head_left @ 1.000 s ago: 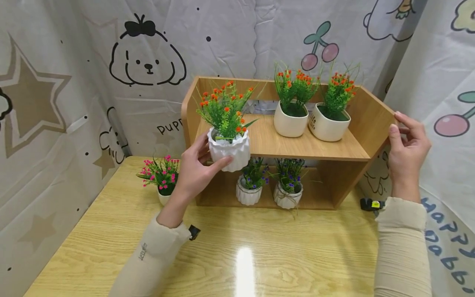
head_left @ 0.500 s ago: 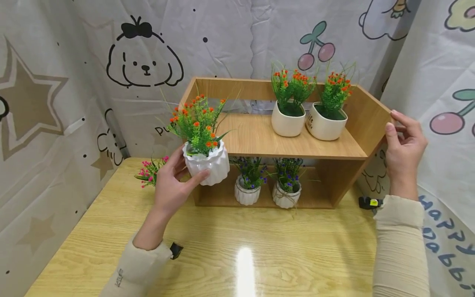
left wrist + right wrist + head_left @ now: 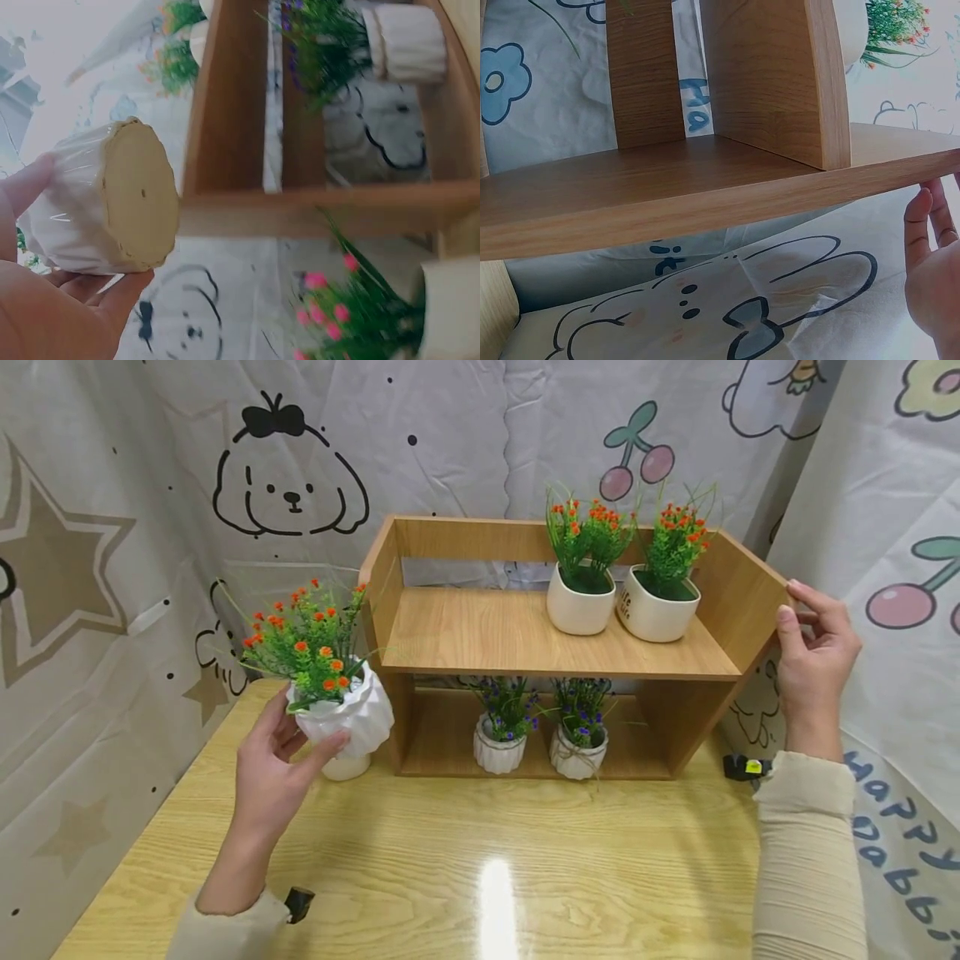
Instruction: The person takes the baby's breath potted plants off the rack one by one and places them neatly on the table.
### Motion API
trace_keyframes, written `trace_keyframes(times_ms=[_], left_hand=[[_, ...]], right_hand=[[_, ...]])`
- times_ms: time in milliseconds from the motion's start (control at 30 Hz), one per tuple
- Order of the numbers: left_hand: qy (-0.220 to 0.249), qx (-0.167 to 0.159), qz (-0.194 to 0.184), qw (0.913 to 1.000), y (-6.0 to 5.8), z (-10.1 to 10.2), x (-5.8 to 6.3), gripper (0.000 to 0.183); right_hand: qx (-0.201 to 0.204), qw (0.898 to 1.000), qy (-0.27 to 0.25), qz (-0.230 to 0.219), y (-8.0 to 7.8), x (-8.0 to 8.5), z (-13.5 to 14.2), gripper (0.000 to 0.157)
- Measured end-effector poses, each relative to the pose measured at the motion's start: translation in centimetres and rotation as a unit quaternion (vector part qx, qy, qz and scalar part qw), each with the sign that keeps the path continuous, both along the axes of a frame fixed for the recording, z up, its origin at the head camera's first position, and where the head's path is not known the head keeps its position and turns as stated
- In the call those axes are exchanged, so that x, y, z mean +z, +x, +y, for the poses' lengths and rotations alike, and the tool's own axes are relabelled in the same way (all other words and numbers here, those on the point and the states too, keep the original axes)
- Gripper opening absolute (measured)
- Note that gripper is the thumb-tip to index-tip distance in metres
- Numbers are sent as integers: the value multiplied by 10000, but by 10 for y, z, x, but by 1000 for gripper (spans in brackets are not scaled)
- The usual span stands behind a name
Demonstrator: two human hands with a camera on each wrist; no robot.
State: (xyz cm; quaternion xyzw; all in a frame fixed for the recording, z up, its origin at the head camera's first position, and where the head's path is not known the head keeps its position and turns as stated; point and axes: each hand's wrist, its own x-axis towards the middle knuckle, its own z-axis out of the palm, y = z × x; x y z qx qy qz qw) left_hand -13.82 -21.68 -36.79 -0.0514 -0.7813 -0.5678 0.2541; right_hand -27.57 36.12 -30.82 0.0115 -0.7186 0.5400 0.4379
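My left hand (image 3: 273, 777) grips a white ribbed flowerpot (image 3: 363, 714) with orange flowers, thumb on its near side. The pot is tilted in the air left of the wooden shelf (image 3: 480, 635); its flat cream base (image 3: 142, 195) shows in the left wrist view. Below and behind it on the table stands a cream pot (image 3: 347, 767), its pink flowers (image 3: 330, 307) visible only in the left wrist view. My right hand (image 3: 817, 668) touches the front edge of the shelf's right side panel (image 3: 750, 602) from outside, with fingertips and thumb tip, as the right wrist view shows.
Two cream pots (image 3: 581, 602) with orange flowers stand on the upper board's right half. Below are two white pots (image 3: 500, 752) with purple flowers. The wooden table (image 3: 420, 860) extends in front; printed curtains (image 3: 442, 460) surround it.
My left hand has carried the orange-flowered pot left and down, from in front of the shelf to beside it, in front of the pink-flowered pot. The right hand stays at the side panel.
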Motion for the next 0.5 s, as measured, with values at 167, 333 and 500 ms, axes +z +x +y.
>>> trace_keyframes(times_ms=[167, 333, 500], left_hand=[[134, 503, -124, 9986, 9, -25, -16, 74], [506, 886, 22, 9948, 16, -47, -33, 74], [497, 1242, 378, 9903, 15, -68, -48, 75]], right_hand=[[37, 10000, -6, 47, -3, -1, -1, 31], [59, 9999, -87, -49, -2, -2, 0, 31], [18, 10000, -42, -35, -2, -1, 1, 31]])
